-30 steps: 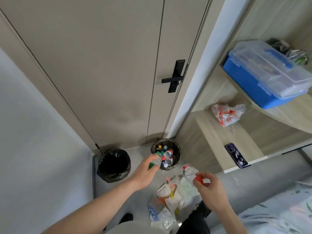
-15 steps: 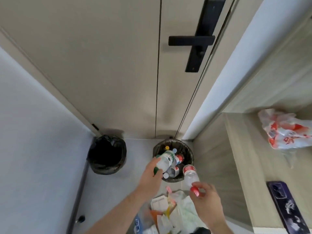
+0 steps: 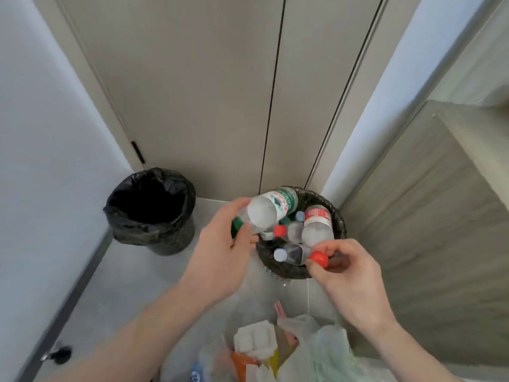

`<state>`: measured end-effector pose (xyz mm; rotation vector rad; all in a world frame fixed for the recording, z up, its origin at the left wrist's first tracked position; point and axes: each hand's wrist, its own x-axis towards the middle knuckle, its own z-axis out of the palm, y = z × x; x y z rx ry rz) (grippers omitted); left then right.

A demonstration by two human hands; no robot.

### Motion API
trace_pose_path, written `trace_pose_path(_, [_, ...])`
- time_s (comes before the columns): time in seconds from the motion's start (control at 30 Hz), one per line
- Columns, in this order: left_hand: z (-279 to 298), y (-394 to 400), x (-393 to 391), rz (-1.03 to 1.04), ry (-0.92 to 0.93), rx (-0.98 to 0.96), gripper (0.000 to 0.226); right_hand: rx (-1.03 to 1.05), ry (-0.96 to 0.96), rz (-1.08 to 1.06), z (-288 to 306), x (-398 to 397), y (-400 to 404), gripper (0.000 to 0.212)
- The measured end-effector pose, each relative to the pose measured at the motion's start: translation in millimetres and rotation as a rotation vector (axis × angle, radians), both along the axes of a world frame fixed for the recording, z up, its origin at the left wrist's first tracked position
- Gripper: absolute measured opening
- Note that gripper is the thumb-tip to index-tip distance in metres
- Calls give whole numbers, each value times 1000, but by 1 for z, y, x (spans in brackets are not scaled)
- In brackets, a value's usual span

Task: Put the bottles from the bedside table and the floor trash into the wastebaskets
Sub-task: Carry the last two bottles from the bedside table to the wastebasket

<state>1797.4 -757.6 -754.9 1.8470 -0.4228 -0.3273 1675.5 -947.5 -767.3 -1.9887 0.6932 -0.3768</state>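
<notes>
My left hand (image 3: pixel 220 255) grips a clear bottle with a green cap and green label (image 3: pixel 268 208), held tilted over the left rim of the right wastebasket (image 3: pixel 337 216). My right hand (image 3: pixel 349 277) pinches the red cap of a second clear bottle with a red label (image 3: pixel 316 227), its base pointing into the same basket. That basket holds several bottles with red, blue and green caps. A pile of floor trash (image 3: pixel 264 346), with a white tray, plastic bags and orange wrappers, lies under my arms.
An empty wastebasket with a black liner (image 3: pixel 151 210) stands to the left against the door. A grey wall runs along the left, a wooden cabinet side (image 3: pixel 429 216) along the right. A door stopper (image 3: pixel 59 354) sits on the floor at lower left.
The camera has tipped down and closer to the baskets. Both hands have carried their bottles forward, from in front of the right basket to over its opening.
</notes>
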Motion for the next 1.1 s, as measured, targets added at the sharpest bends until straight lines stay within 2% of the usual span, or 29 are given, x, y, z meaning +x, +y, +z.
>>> trace_pose_path(0.13, [4,20,-26,106,-99,-5,37,-10,-29,-70,8,-29,2,21])
trace_pose_path(0.2, [-1,28,-52,125,-57,-7,35,37,10,-110,15,-50,-1,17])
trace_pose_path(0.33, [-8,19,-76,22,-54,23,45,69,94,-68,21,-73,-7,9])
trace_pose_path(0.43, [-23,3,-70,-86,-70,29,49,91,115,-36,23,-74,-15,8])
trace_pose_path(0.7, [-49,-48,-35,-172,-158,189,53,124,190,35,0,-28,-41,18])
trace_pose_path(1.1, [-89,-95,33,-124,-116,248,47,107,312,31,-44,11,-52,16])
